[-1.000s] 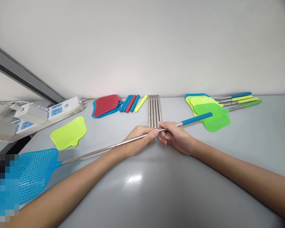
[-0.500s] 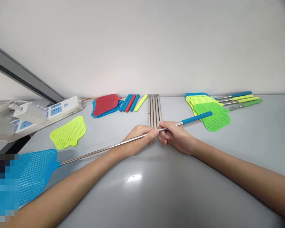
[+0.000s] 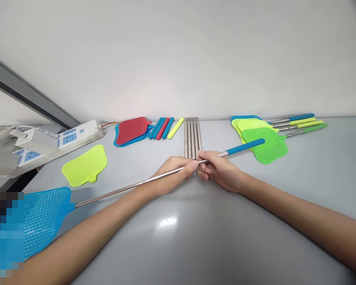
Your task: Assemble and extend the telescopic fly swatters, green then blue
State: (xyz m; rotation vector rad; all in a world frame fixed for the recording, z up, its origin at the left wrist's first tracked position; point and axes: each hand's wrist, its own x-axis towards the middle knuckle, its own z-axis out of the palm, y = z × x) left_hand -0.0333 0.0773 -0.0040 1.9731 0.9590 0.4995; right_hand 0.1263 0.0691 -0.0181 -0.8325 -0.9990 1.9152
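A blue fly swatter (image 3: 163, 174) with its metal rod drawn out long lies slantwise across both my hands. My left hand (image 3: 176, 173) is closed on the rod near the middle, thumb on top. Close beside it, my right hand (image 3: 221, 171) pinches the same rod a little below the blue grip (image 3: 245, 146). The swatter's blue mesh head (image 3: 49, 213) is at the lower left, partly behind a blurred patch and my left forearm. Just beyond my hands, several metal rods (image 3: 192, 136) lie side by side on the grey table (image 3: 172, 253).
Red and blue swatter heads (image 3: 132, 130) lie stacked at the back left, beside several coloured grips (image 3: 163, 128). A yellow-green head (image 3: 85, 166) lies nearer. Whole swatters (image 3: 265, 144) overlap at the back right. A power strip (image 3: 74, 134) with plugs stands at the left edge.
Both hands keep their hold on the fly swatter's rod in nearly the same place. Only a very slight shift of the whole view shows.
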